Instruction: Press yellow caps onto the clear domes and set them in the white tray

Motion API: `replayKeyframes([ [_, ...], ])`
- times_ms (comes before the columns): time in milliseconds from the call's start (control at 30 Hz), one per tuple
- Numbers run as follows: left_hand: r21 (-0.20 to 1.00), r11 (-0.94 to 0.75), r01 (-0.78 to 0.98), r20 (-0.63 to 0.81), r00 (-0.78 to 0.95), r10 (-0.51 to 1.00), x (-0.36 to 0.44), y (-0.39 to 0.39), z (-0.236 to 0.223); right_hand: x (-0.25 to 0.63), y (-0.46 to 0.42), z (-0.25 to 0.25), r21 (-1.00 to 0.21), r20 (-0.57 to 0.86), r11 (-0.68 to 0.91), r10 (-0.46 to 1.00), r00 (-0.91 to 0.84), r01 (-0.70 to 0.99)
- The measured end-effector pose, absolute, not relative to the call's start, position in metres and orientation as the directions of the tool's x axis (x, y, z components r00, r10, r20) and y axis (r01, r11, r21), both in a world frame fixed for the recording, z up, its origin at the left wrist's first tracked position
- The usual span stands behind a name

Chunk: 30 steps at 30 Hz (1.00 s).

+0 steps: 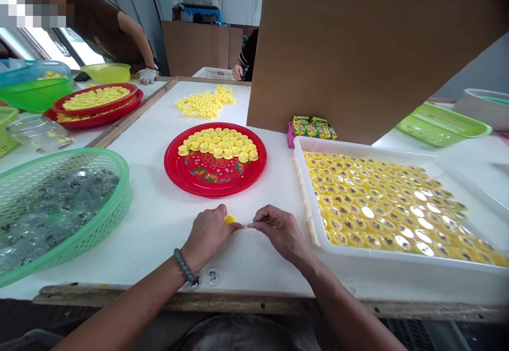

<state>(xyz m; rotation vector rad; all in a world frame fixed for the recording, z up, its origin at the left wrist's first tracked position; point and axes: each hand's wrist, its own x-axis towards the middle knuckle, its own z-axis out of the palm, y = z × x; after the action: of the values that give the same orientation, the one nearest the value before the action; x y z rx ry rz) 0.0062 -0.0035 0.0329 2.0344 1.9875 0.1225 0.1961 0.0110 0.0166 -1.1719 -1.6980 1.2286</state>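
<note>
Yellow cup [229, 219], single, in the left hand above the table

Item: the cup is showing in part only, the left hand [209, 234] gripping it between thumb and fingers, just short of the red plate.
Right hand [284, 231]: thumb and forefinger are pinching together, tips meeting or nearly meeting the left thumb; what they are holding, if anything, is too small to tell.
Beside the left wrist: clear pieces [214, 276] are lying on the table [155, 255].
Beyond the hands: the red plate [175, 160] is carrying rows of like cups.
Right: a white tray [397, 258] is holding glossy yellow pieces with dark marks, set closely.
Left: a green basket [119, 208] is holding many clear pieces.
Farther off: a loose yellow pile [207, 103] is lying on the table.

Step, as judged: the hands are apparently working on one cup, perhaps readying it for a clear piece. The next move is probably calling for a steady left grip and careful fingertip alignment.
</note>
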Motion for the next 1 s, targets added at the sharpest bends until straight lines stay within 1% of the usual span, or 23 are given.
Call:
replayKeyframes([
  [67, 0.346, 0.052, 0.937, -0.180, 0.012, 0.984, 0.004, -0.010, 0.039, 0.198, 0.011, 0.019, -0.961, 0.036, 0.124, 0.941, -0.337, 0.245],
  [133, 0.426, 0.102, 0.899, -0.163, -0.035, 0.986, 0.000, -0.017, 0.047, 0.198, 0.011, 0.023, -0.962, 0.028, 0.123, 0.933, -0.359, 0.244],
  [200, 0.555, 0.123, 0.823, -0.133, -0.059, 0.989, -0.004, -0.023, 0.054, 0.196, 0.010, 0.028, -0.963, 0.020, 0.126, 0.916, -0.400, 0.239],
  [233, 0.649, 0.122, 0.751, -0.139, -0.040, 0.989, -0.005, -0.025, 0.057, 0.194, 0.010, 0.031, -0.963, 0.019, 0.131, 0.905, -0.425, 0.237],
  [300, 0.836, 0.140, 0.531, -0.203, 0.062, 0.977, -0.005, -0.025, 0.059, 0.189, 0.007, 0.035, -0.958, 0.029, 0.157, 0.886, -0.462, 0.240],
  [333, 0.897, 0.169, 0.407, -0.238, 0.124, 0.963, -0.004, -0.025, 0.058, 0.186, 0.006, 0.037, -0.952, 0.042, 0.177, 0.882, -0.469, 0.249],
  [367, 0.931, 0.210, 0.297, -0.267, 0.167, 0.949, -0.003, -0.024, 0.056, 0.184, 0.004, 0.038, -0.943, 0.055, 0.200, 0.882, -0.468, 0.266],
  [433, 0.946, 0.297, 0.130, -0.317, 0.171, 0.933, -0.001, -0.023, 0.050, 0.180, -0.003, 0.039, -0.914, 0.084, 0.251, 0.886, -0.456, 0.319],
  [533, 0.917, 0.391, -0.078, -0.384, 0.092, 0.919, 0.000, -0.025, 0.039, 0.172, -0.017, 0.036, -0.842, 0.124, 0.324, 0.894, -0.430, 0.431],
  [600, 0.883, 0.430, -0.190, -0.423, 0.075, 0.903, 0.000, -0.029, 0.033, 0.164, -0.026, 0.031, -0.780, 0.157, 0.360, 0.904, -0.397, 0.512],
  [667, 0.855, 0.450, -0.259, -0.449, 0.065, 0.891, 0.000, -0.034, 0.029, 0.156, -0.032, 0.026, -0.718, 0.200, 0.389, 0.910, -0.364, 0.577],
  [733, 0.848, 0.446, -0.286, -0.452, 0.048, 0.891, -0.001, -0.038, 0.026, 0.149, -0.034, 0.023, -0.680, 0.226, 0.405, 0.909, -0.350, 0.612],
  [800, 0.870, 0.425, -0.251, -0.427, 0.048, 0.903, -0.005, -0.038, 0.025, 0.145, -0.031, 0.022, -0.673, 0.208, 0.397, 0.911, -0.356, 0.623],
  [867, 0.916, 0.378, -0.134, -0.376, 0.045, 0.926, -0.011, -0.032, 0.024, 0.144, -0.027, 0.023, -0.670, 0.179, 0.380, 0.916, -0.359, 0.637],
  [933, 0.953, 0.298, 0.045, -0.299, 0.017, 0.954, -0.020, -0.021, 0.021, 0.145, -0.022, 0.024, -0.646, 0.160, 0.362, 0.925, -0.345, 0.672],
  [1000, 0.951, 0.234, 0.203, -0.239, 0.001, 0.971, -0.028, -0.008, 0.017, 0.144, -0.017, 0.024, -0.593, 0.133, 0.339, 0.936, -0.327, 0.730],
])
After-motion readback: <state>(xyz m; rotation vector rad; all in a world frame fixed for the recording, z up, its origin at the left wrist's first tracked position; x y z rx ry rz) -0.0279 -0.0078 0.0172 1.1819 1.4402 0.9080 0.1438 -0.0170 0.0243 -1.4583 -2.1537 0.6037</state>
